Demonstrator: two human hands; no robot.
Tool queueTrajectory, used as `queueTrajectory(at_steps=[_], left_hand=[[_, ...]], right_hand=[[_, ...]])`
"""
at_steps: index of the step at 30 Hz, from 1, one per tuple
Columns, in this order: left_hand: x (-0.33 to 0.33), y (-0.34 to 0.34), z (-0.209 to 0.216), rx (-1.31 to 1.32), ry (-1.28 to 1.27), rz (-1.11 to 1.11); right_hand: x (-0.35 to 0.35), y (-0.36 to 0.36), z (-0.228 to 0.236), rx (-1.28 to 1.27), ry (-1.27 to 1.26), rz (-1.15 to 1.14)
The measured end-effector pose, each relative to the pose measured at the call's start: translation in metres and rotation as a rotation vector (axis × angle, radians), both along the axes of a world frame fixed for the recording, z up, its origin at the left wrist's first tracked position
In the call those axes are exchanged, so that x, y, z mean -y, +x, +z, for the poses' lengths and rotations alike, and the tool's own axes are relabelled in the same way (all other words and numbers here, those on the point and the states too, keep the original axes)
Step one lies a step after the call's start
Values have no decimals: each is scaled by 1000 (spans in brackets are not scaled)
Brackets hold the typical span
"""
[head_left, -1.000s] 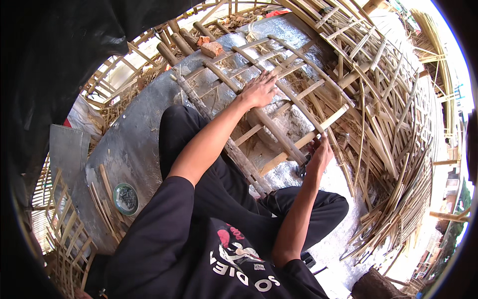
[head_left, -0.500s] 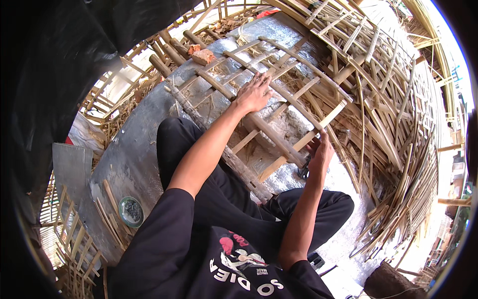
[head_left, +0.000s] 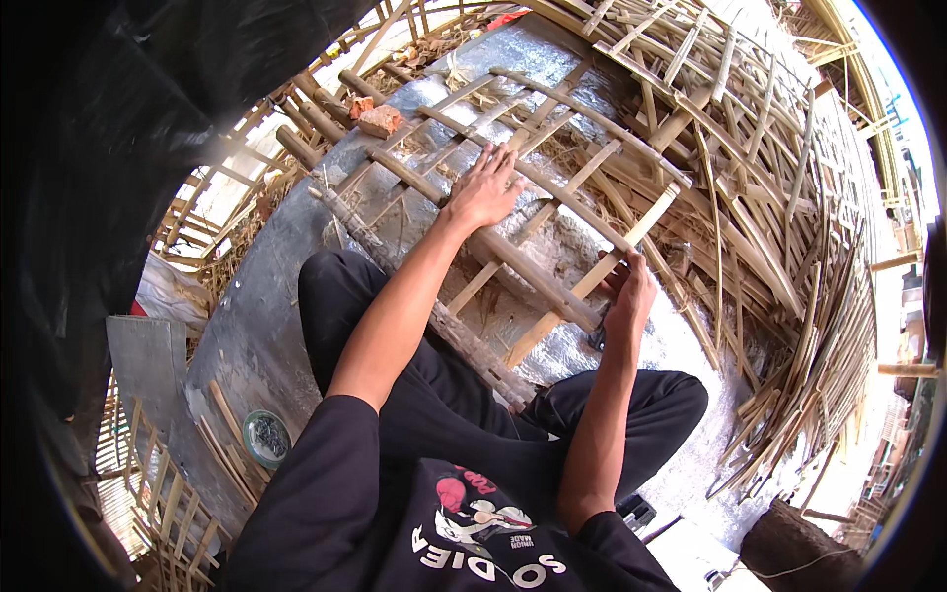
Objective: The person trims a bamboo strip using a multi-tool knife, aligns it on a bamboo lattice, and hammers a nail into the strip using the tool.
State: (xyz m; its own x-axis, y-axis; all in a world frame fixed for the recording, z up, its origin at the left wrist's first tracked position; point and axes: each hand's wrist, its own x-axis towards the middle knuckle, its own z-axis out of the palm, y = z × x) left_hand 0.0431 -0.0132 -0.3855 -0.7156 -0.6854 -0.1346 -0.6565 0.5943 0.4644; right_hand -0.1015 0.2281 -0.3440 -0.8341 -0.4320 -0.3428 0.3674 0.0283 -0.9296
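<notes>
"Seen from the head, looking down, where's the bamboo lattice frame (head_left: pixel 577 209)?"

"Slantwise in front of the person's folded legs (head_left: pixel 395 345), over a silvery-grey sheet (head_left: pixel 252 321). A rough pole (head_left: pixel 469 342) runs along its near side."

"And the hands?"

"The left hand (head_left: pixel 485 187) is open, palm down on the rails, its fingers stretched out and holding nothing that I can see. The right hand (head_left: pixel 629 293) is by the frame's near right end, fingers bent where a rail meets a pale crosspiece (head_left: pixel 651 214). Whether it's gripping there, I can't tell (there's something dark just below it, too hidden to name)."

"What's lying around them?"

"Broken brick (head_left: pixel 381 121) near the far left corner, and a big heap of split bamboo (head_left: pixel 779 266) to the right. Over on the left, well apart from the frame, a round bowl (head_left: pixel 266 439) with small dark bits inside sits beside some loose slats (head_left: pixel 227 459)."

"And down at the lower right?"

"A thick brown log (head_left: pixel 799 543)."
</notes>
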Motion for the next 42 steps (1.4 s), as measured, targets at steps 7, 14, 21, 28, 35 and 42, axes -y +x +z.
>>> queueTrajectory(at_steps=[7, 14, 21, 28, 35, 42], left_hand=[[-2, 2, -3, 0, -54, -10], [-7, -1, 2, -1, -34, -3], [-1, 4, -6, 9, -24, -9], [-1, 4, -11, 13, -45, -11], [2, 2, -9, -42, -29, -23], [-2, 11, -5, -211, -46, -13]], right_hand=[[-2, 0, -5, -67, 8, 24], [-2, 1, -7, -114, 35, 1], [-2, 1, -12, -150, 34, 60], [-2, 1, -3, -52, 5, 96], [-3, -3, -5, -59, -54, 138], [-4, 0, -12, -39, -109, 114]])
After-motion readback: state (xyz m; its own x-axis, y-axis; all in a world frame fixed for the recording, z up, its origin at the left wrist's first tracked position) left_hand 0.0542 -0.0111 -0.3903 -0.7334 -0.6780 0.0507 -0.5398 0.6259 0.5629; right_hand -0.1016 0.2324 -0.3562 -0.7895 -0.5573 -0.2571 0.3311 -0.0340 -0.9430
